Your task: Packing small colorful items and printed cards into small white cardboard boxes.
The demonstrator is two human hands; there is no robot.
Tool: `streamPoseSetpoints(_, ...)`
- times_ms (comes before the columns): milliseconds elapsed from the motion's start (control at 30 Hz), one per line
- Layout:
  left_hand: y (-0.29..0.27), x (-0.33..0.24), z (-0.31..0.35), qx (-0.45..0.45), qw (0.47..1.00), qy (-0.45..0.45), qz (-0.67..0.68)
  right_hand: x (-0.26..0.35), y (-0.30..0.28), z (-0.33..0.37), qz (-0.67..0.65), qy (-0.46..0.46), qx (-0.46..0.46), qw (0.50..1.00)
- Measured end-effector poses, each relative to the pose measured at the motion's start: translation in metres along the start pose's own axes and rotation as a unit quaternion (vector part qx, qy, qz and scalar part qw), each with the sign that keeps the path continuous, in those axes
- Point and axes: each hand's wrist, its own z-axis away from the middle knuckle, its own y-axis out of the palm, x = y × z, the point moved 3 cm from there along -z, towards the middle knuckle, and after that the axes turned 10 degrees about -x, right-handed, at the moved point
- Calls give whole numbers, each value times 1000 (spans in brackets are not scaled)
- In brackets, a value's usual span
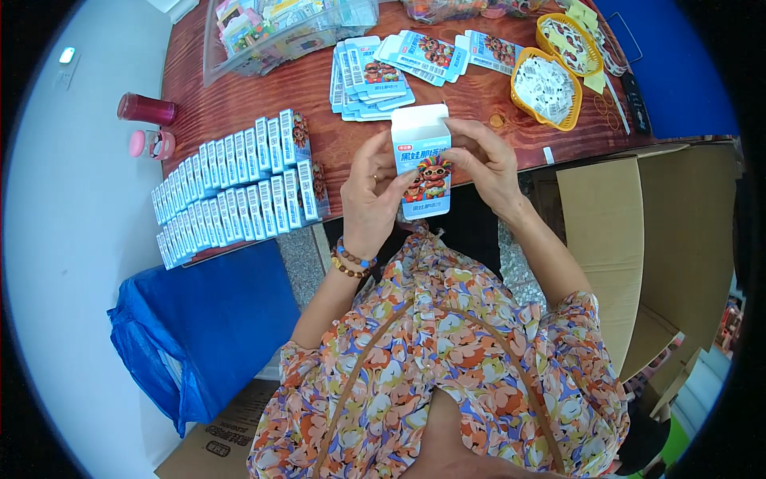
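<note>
Between my two hands, just over the table's near edge, is a small blue and white carton with cartoon figures on its front. Its white top flap stands up. My left hand grips the left side, thumb on the front. On the right side, my right hand holds it near the top, thumb across the front face. Beyond the hands lie piles of flattened blue cartons and more flat cartons. To the left, two long rows of filled-out blue cartons stand side by side. What is inside the held carton cannot be seen.
A clear plastic bin of colourful packets stands at the back left. Yellow baskets with white slips sit at the right. A red-lidded jar lies far left. An opened cardboard box stands right, a blue cover left.
</note>
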Motion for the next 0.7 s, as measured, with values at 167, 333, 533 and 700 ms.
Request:
streamPoseSetpoints(167,-1,-9,-1,47,998,36,6,6,-10,-11,8,-18,91,996)
streamPoseSetpoints(333,-4,-14,-2,151,987,-59,-21,16,-15,-15,88,-71,160,981)
streamPoseSetpoints(533,-2,-14,6,130,989,-72,-6,35,-6,-10,-19,106,104,989)
streamPoseSetpoints(700,0,-14,10,139,988,-62,-27,25,-8,-21,-58,88,117,987)
